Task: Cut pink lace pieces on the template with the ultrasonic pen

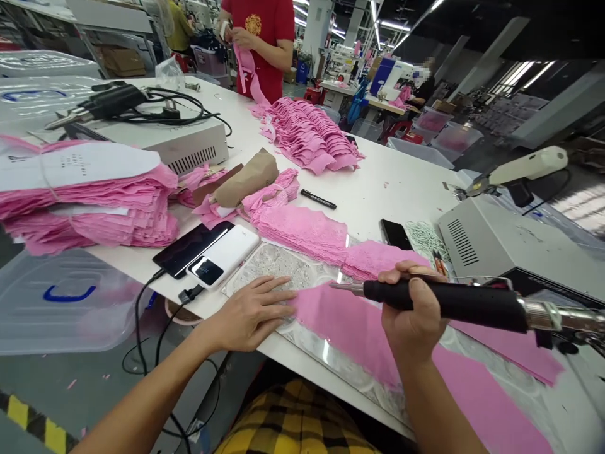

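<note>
My right hand [416,315] is closed around the black barrel of a pen-like power tool [444,302], whose metal tip points left, over the top edge of a pink fabric piece [350,328]. I cannot tell whether the tip touches the cloth. Flat and with fingers stretched, my left hand [250,315] lies at the left end of that piece, fingertips on its edge. Under the fabric is a marble-patterned board [269,268]. Just beyond it lie stacked pink pieces [302,230]. A larger pink piece [491,397] spreads below my right wrist.
A vented grey box [510,246] carries a white tool at right. At left are tied pink bundles [85,214], a phone on a white power bank [227,255] and another black tool [118,101]. A ruffled pink heap [312,132] lies beyond, near a person in red [265,38].
</note>
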Demonstrator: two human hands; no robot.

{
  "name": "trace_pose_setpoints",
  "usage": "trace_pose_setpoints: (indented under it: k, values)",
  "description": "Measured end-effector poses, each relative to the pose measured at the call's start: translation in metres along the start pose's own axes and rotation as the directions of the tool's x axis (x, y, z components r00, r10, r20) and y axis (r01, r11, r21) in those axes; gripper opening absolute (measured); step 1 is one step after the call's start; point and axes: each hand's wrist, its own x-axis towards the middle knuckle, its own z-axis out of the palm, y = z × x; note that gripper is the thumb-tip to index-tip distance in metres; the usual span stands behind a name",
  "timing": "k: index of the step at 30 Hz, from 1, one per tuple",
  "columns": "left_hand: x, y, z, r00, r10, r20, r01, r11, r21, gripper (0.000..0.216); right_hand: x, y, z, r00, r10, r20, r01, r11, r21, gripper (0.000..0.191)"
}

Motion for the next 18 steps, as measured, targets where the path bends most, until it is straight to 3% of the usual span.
trace_pose_setpoints:
  k: [7, 12, 18]
  values:
    - [0.001, -0.002, -0.001, 1.0, 0.002, -0.004, -0.002, 1.0, -0.003, 0.036, 0.012, -0.01, -0.047, 0.984, -0.067, -0.163, 0.055, 0.996, -0.075, 0.012]
    - [0.003, -0.001, -0.004, 1.0, -0.007, 0.008, 0.007, 1.0, 0.006, 0.035, 0.011, -0.004, -0.047, 0.985, -0.111, -0.134, 0.103, 0.993, -0.064, 0.012]
    - [0.003, 0.0, -0.005, 0.999, -0.019, 0.029, 0.018, 0.999, 0.034, 0.035, 0.009, 0.001, -0.042, 0.992, -0.073, -0.103, 0.07, 0.997, -0.025, 0.012]
